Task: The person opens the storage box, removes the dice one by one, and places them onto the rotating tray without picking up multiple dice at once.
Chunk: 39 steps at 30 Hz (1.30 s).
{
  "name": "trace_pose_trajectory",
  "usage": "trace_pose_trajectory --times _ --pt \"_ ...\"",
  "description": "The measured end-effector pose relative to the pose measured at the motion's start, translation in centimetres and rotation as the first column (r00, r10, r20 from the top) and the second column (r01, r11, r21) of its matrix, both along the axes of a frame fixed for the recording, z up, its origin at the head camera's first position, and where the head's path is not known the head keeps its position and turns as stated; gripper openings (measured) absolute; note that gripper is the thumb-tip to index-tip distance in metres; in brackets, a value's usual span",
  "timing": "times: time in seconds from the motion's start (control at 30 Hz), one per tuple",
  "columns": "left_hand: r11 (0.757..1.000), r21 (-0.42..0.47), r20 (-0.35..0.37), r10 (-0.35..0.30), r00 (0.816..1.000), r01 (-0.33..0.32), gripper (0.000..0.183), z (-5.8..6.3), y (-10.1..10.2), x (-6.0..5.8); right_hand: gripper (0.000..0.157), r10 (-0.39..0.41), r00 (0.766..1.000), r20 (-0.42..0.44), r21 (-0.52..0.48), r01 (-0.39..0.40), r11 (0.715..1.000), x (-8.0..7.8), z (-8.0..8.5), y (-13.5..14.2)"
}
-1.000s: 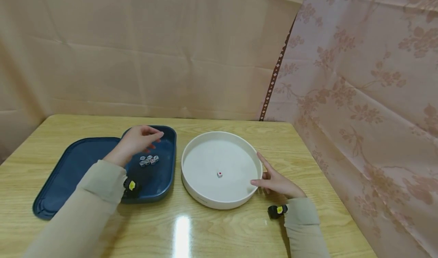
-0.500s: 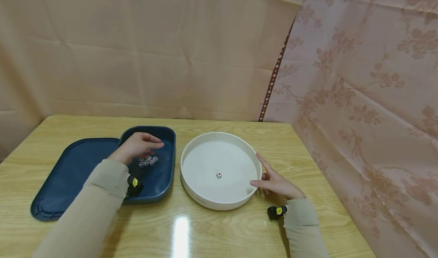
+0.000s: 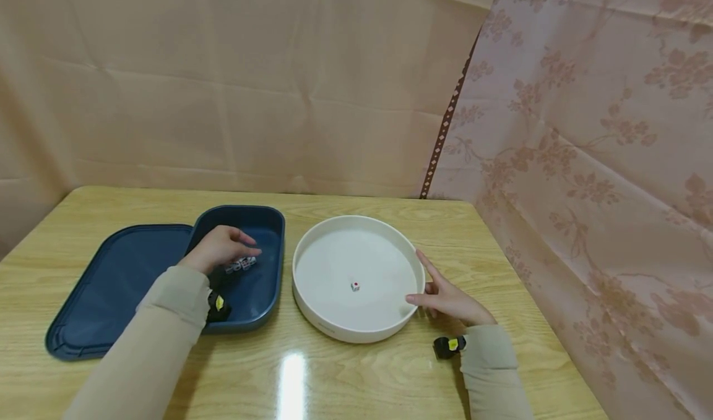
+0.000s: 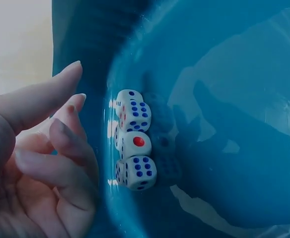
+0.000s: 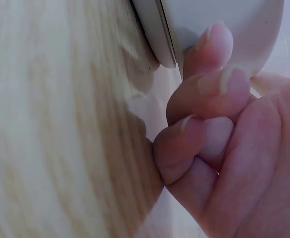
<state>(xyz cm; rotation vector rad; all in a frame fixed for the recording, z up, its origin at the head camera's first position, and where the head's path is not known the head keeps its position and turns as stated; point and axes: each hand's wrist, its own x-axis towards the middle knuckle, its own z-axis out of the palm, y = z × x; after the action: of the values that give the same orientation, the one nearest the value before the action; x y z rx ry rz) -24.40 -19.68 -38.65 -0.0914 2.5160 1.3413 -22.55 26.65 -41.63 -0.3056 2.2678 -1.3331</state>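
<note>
1. The clustered dice (image 3: 245, 263) lie in the blue box (image 3: 253, 312), just beneath and partly behind the fingertips of the left hand (image 3: 214, 247); that short drop looks like the relation a pickup would hinge on.
2. The cluster's longer axis runs roughly left to right in the head view. The left hand is clearly the nearer one.
3. The left grip stands partly spread, with nothing visible in it. The right hand (image 3: 453, 299) holds the rim of the white tray (image 3: 334, 247) on the desk (image 3: 356, 377); a single die (image 3: 355, 286) sits inside.
4. The left wrist view shows pips and a gap between fingers and dice, which the head view hides. The right wrist view adds fingers curled outside the tray wall.
</note>
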Motion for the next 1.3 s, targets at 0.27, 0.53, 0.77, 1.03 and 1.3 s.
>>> trace_pose_trajectory --times 0.27,0.53,0.77,1.03,1.3 --pt "0.996 -0.092 0.002 -0.013 1.000 0.013 0.040 -0.1 -0.2 0.1 0.103 -0.008 1.000 -0.001 0.005 0.008 1.000 0.1 -0.1 0.0" --pt "0.985 -0.160 0.030 -0.058 0.998 0.062 0.044 -0.7 -0.4 0.0 0.104 0.002 1.000 0.004 0.002 -0.002 1.000 0.1 -0.2 0.0" --pt "0.977 -0.200 0.051 -0.062 0.997 0.071 0.042 -0.9 -0.2 0.0 0.104 -0.011 1.000 0.008 0.014 0.011 1.000 0.0 -0.2 -0.1" --pt "0.970 -0.235 0.044 -0.062 0.997 0.070 0.031 -1.2 -0.3 -0.1 0.103 -0.007 1.000 0.014 0.011 0.007 1.000 -0.1 -0.1 -0.1" --pt "0.967 -0.243 0.042 -0.074 0.996 0.082 0.022 -1.2 0.0 -0.1 0.104 -0.003 1.000 0.008 0.015 0.003 1.000 -0.2 -0.1 0.0"
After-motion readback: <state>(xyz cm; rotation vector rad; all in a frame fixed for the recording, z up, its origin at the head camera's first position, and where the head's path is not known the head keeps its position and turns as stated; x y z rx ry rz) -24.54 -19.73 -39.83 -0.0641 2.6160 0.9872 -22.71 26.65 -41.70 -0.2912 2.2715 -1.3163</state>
